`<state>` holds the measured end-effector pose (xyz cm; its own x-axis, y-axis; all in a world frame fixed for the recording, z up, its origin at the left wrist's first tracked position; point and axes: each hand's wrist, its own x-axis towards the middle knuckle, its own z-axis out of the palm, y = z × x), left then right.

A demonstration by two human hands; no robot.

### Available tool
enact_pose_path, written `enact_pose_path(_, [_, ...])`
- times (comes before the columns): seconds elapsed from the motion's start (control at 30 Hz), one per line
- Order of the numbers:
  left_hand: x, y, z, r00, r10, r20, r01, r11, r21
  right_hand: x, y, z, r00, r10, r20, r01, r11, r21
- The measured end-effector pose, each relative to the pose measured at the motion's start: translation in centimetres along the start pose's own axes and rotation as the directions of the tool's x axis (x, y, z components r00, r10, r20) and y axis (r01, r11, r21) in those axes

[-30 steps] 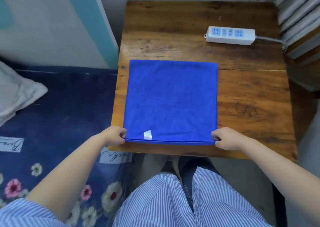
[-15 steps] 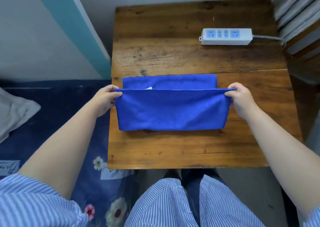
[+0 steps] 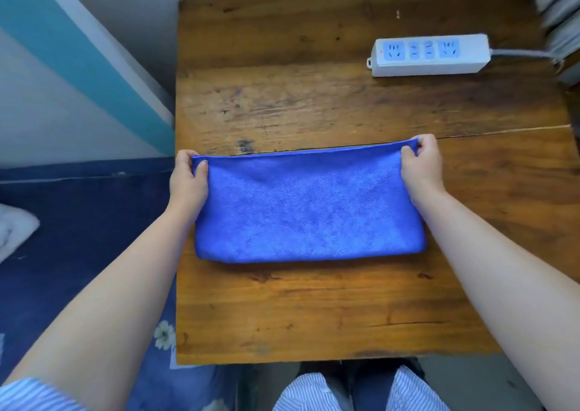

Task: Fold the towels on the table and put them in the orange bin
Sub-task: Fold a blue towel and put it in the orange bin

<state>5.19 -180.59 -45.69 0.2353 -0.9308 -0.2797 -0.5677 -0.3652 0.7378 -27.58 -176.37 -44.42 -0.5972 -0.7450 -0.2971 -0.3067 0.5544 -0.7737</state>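
A blue towel [image 3: 309, 209] lies folded in half on the wooden table [image 3: 314, 310], a long rectangle with its fold toward me. My left hand [image 3: 187, 181] pinches the far left corner of the towel's doubled edge. My right hand [image 3: 420, 167] pinches the far right corner. Both far corners sit at the towel's back edge, near the crack across the tabletop. No orange bin is in view.
A white power strip [image 3: 430, 54] with a grey cable lies at the table's back right. A bed with a dark blue floral cover [image 3: 84, 228] runs along the table's left side, with a white pillow [image 3: 14, 228] on it. Stacked grey items stand at the right edge.
Both hands lifted the towel's near edge from the table's front and carried it away from me to the far edge, so the towel went from a flat square to a half-width fold.
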Motion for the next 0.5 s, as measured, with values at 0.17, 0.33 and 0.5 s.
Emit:
enact_pose_path(0.17, [0.7, -0.4, 1.4, 0.998, -0.03, -0.054, 0.037, 0.989, 0.143, 0.6, -0.1, 1.6, 0.997, 0.008, -0.077, -0.014, 0.997, -0.08])
enact_pose_path(0.33, [1.2, -0.4, 2.3, 0.996, -0.052, -0.074, 0.076, 0.925, 0.372, 0.9, -0.9, 2.3, 0.994, 0.029, -0.104, -0.066, 0.925, -0.373])
enact_pose_path(0.5, [-0.2, -0.3, 0.8, 0.981, -0.178, -0.078, 0.189, 0.968, 0.164, -0.7, -0.4, 1.4, 0.992, -0.067, -0.111, 0.009, 0.889, -0.457])
